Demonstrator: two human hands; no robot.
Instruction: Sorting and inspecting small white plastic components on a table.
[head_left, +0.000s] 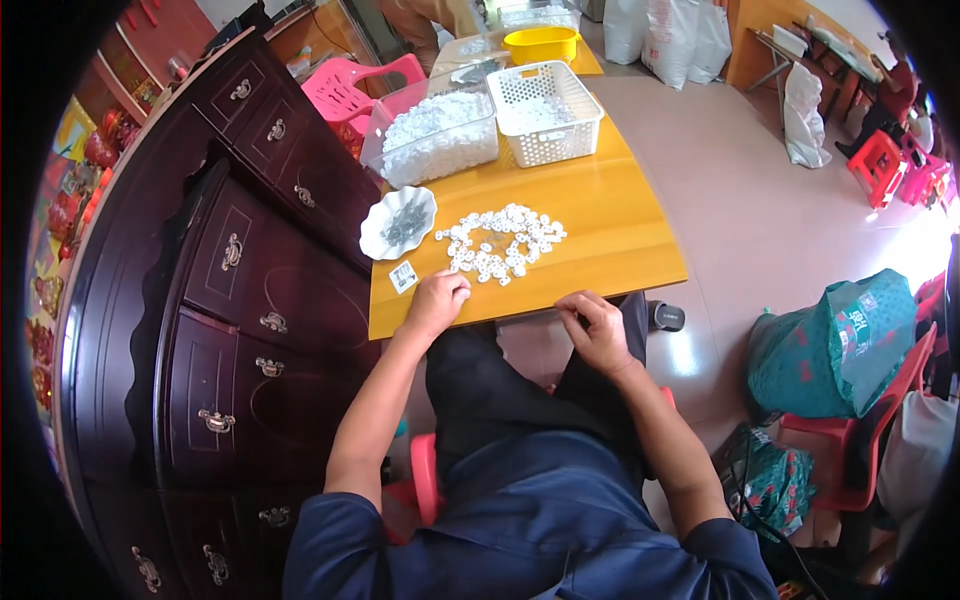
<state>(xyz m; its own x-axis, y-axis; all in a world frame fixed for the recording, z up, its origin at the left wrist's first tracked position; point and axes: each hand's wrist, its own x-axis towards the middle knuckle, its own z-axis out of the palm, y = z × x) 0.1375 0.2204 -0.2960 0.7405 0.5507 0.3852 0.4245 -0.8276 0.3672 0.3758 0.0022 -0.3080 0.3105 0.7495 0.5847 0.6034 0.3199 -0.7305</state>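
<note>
Many small white plastic pieces (515,238) lie in a loose ring on the yellow wooden table (610,215). My left hand (437,302) rests at the near edge of the table, just below these pieces, with its fingers curled closed. Whatever it may hold is hidden. Over the table's near edge, farther right, my right hand (598,335) is bent with thumb and fingers drawn together; anything between them is too small to make out. A white scalloped dish (372,238) holding small grey metal-looking parts sits beyond my left hand, beside a small printed card (403,277).
A clear bin (440,140) full of white pieces and a white perforated basket (553,146) stand farther back, with a yellow tub (541,45) behind. A dark drawer cabinet (270,270) borders the left. Teal bags (835,345) and a red chair (815,455) are at right; people sit and stand beyond.
</note>
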